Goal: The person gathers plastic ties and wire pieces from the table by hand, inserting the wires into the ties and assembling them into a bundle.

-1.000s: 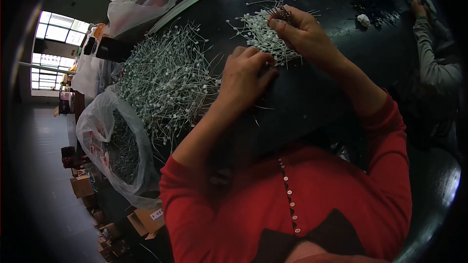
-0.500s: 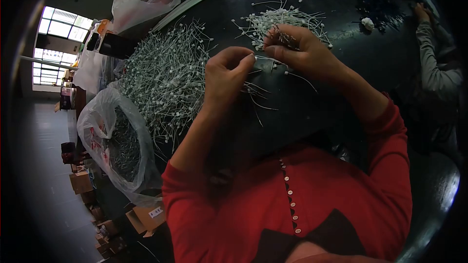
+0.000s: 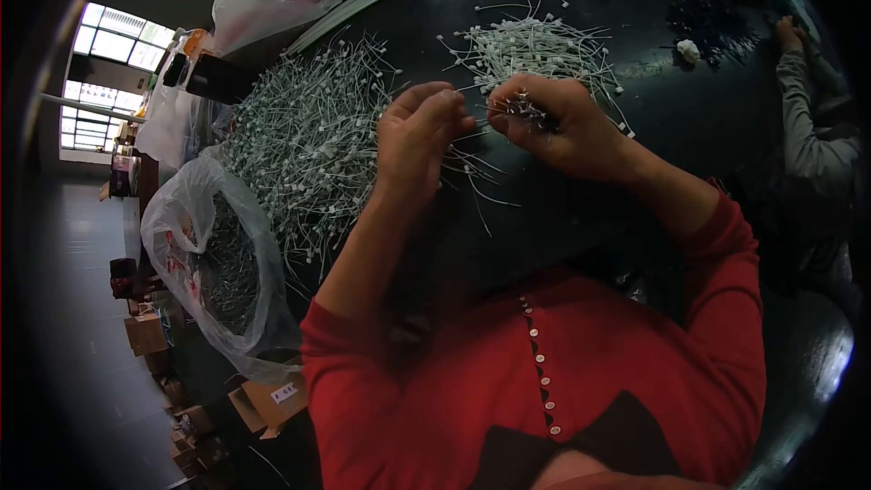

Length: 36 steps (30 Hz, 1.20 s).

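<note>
Right now my left hand (image 3: 415, 141) comes up from the near left, forearm slanting toward the far side, wrist fairly straight, back of the hand toward the left and fingers curled in toward the right. Its thumb and forefinger are drawn close together at the tips; a thin pale strand shows just beside them, but I cannot tell whether they have hold of it.

My right hand (image 3: 567, 127) reaches in from the near right, forearm angled far and to the left, its knuckles on the far side. The fingers curl round with the thumb beneath, closed on a bundle of thin leads (image 3: 526, 111) whose shiny ends fan out at the opening of the grip (too fine to count). The two hands are at about the same depth, near each other but apart, over the dark table (image 3: 544, 218).

Loose strands (image 3: 481, 183) stick out to the right and near side of my left hand. A small pile of white-tipped leads (image 3: 535, 45) lies just beyond my right hand, and a larger pile (image 3: 304, 141) spreads to the left of my left hand. Nearer on the left is a clear plastic bag (image 3: 269, 286).
</note>
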Motion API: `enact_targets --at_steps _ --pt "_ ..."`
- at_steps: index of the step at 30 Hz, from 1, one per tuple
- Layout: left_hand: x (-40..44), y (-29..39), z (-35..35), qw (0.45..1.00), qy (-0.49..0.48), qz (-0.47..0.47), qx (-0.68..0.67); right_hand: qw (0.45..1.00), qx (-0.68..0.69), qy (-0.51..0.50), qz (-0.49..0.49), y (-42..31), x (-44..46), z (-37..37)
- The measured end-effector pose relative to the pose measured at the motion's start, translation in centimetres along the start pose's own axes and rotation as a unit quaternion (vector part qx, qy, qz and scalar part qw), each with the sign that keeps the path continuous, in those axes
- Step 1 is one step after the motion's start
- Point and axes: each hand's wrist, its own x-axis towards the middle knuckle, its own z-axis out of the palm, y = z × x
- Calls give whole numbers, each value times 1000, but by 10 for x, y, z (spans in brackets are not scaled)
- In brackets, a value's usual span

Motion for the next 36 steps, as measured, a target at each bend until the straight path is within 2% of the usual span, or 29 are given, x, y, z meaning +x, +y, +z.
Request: enact_targets --at_steps 3,5,12,17,20,24,32,36 --pt "-6 0 5 1000 -27 -8 7 998 -26 -25 44 5 1 1" --pt "-9 -1 6 999 -39 -23 -4 995 13 10 103 4 4 -1" --pt "-13 2 7 996 -56 -75 -5 995 7 25 97 11 4 -1" --pt "-15 4 8 995 -57 -77 1 994 -41 -4 102 13 4 -4" --pt "-15 4 7 995 -63 -80 3 994 10 14 105 9 5 -2" --pt "-15 3 8 995 -65 -74 -2 993 -9 5 120 10 5 -4" --pt "-16 3 9 995 -56 -79 21 995 -59 -5 82 10 5 -4" --pt "-16 2 12 995 -43 -84 34 996 -42 -9 79 11 5 -4"
